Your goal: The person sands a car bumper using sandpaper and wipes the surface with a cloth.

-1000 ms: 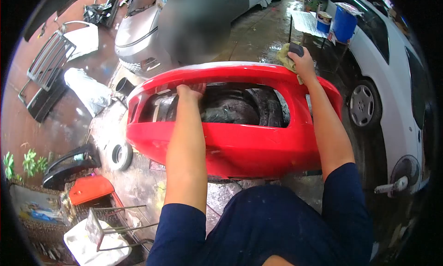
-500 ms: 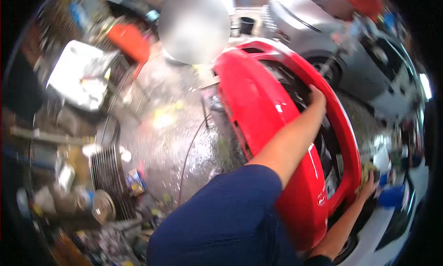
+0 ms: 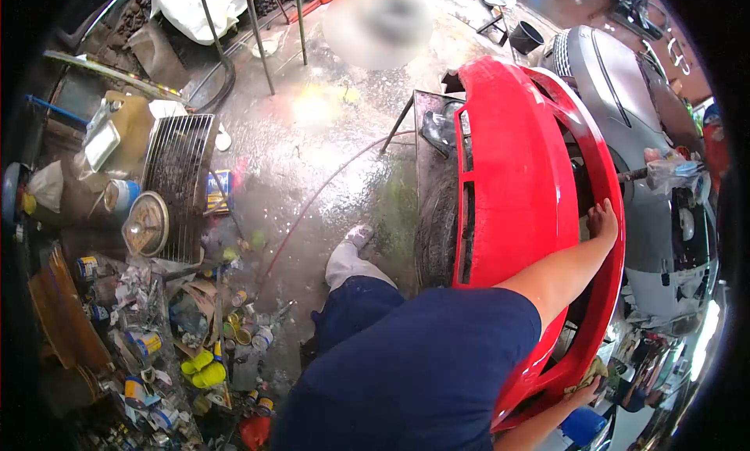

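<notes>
A glossy red car bumper [image 3: 516, 177] stands lengthwise on my right, propped on a dark metal stand [image 3: 426, 107]. My left arm reaches across it. My left hand [image 3: 601, 223] rests on the bumper's far red rim, beside the dark opening, with its fingers stretched out. Lower down, near the bumper's closer end, my right hand [image 3: 580, 396] holds a crumpled yellowish-brown cloth [image 3: 595, 370] against or close to the red edge; I cannot tell whether they touch. A blue container [image 3: 583, 427] is just below that hand.
A grey car [image 3: 598, 84] stands beyond the bumper. A thin hose [image 3: 312, 197] crosses the wet floor. Cans, a slatted grille [image 3: 181, 158] and litter cover the left side. A black bucket [image 3: 526, 37] sits at the back. A blurred patch hides something at the top.
My view has swung, so the bumper appears more upright and further right. My left hand has shifted along the bumper onto its far rim. The cloth stays in my right hand.
</notes>
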Available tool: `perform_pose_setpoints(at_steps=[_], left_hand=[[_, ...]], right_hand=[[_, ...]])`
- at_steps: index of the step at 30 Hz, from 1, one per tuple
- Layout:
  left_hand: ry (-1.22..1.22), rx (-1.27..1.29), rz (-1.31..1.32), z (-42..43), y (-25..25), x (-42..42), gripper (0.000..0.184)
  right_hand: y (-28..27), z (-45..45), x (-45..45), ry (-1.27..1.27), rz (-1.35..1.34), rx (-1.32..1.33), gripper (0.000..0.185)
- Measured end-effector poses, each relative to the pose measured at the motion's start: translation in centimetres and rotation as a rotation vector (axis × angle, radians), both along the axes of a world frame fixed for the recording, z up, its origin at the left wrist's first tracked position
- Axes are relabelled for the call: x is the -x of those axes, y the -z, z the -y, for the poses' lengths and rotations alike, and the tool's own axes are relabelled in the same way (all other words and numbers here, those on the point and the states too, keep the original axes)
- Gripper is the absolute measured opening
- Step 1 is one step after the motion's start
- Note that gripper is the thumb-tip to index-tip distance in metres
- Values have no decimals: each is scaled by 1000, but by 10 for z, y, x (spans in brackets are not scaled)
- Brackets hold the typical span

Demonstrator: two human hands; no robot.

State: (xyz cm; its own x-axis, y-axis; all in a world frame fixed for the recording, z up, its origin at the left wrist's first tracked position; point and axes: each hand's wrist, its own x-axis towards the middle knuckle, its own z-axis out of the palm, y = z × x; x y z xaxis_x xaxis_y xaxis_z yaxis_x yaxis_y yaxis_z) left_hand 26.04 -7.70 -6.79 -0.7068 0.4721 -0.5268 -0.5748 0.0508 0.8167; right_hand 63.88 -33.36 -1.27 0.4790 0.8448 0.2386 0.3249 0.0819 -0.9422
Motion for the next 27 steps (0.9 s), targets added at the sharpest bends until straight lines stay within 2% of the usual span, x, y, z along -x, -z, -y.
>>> perform_pose_setpoints(at_steps=[1, 4, 8, 11, 14, 15, 16, 17, 18, 20, 21, 22, 23, 24, 25, 26, 27], left_hand=[[91, -26, -14, 5, 1, 5, 71], [24, 30, 31, 11, -11, 2, 70], [100, -7, -170, -11, 12, -8, 70], [71, 76, 17, 8, -7, 2, 67], [243, -36, 128, 33, -8, 23, 77], [193, 3, -42, -11, 23, -3, 81], [174, -64, 56, -1, 24, 3, 82], [151, -54, -9, -5, 28, -4, 82], [317, -78, 90, 44, -1, 26, 82], [283, 11, 131, 34, 7, 18, 79], [293, -42, 101, 40, 7, 19, 78], [311, -75, 97, 53, -1, 23, 79], [319, -101, 108, 45, 8, 22, 81], [436, -128, -58, 51, 9, 31, 83], [362, -202, 208, 70, -13, 31, 84], [361, -246, 221, 40, 14, 23, 83], [360, -290, 235, 11, 41, 14, 82]], right_hand=[[-2, 3, 3, -11, 23, 9, 58], [-3, 3, 5, -46, 88, -51, 60], [-4, 3, 5, -55, 74, -14, 59], [-1, 1, 0, -50, 111, -55, 58], [0, 1, -4, 63, 182, -23, 61], [6, -4, -12, -6, -48, 23, 64], [4, -4, -21, 24, 245, 23, 66], [9, -8, -24, 219, 373, 64, 64], [14, -14, -26, 417, 492, 121, 62], [25, -16, -50, -67, 209, -51, 58], [30, -16, -48, -73, 165, -104, 42], [47, -22, -63, -101, 161, -152, 35], [47, -18, -58, -68, 166, -176, 36], [45, -14, -50, -36, 172, -199, 37], [40, -7, -38, -3, 177, -223, 38], [31, 0, -28, 11, 114, -206, 44], [37, -4, -37, -9, 241, -283, 46]])
